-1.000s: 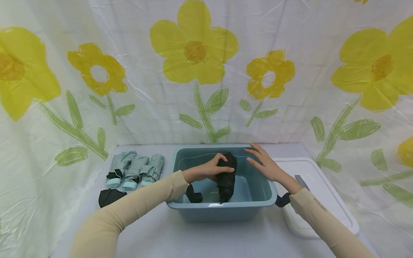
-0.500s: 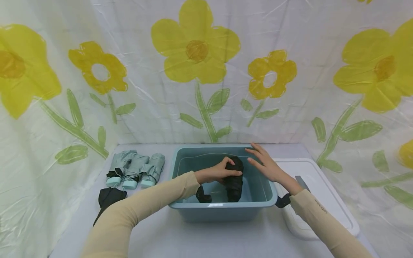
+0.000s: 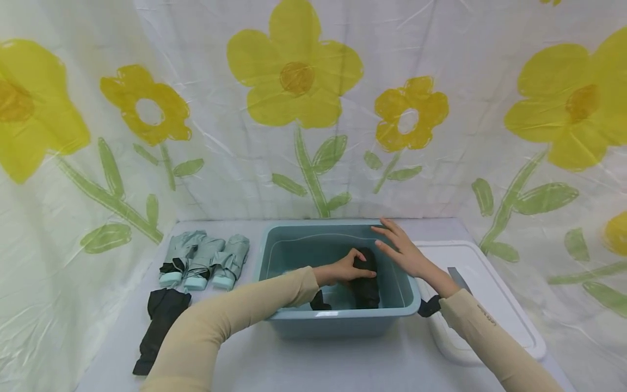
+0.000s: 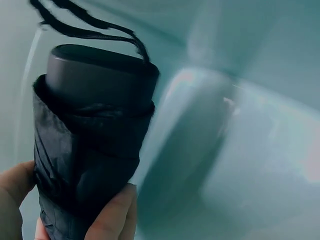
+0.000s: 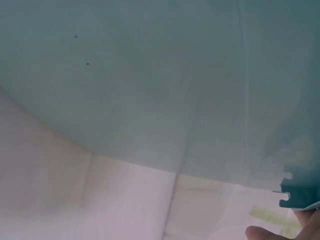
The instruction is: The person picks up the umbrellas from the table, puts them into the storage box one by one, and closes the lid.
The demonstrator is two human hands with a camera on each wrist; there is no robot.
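Flowered curtain [image 3: 220, 163] | left hand [image 3: 344, 269] grips black umbrella [image 4: 97, 130] in tub [image 3: 338, 326] | right hand [image 3: 405, 255] spread

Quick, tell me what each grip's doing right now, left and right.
Left grip: closed, holding a black folded umbrella inside the blue bin.
Right grip: open, holding nothing, at the bin's right end.

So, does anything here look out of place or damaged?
Nothing looks spilled, and the black umbrella held in the tub shows no damage. One mild oddity: a second black umbrella lies in front of three pale-blue umbrellas, outside their side-by-side row.
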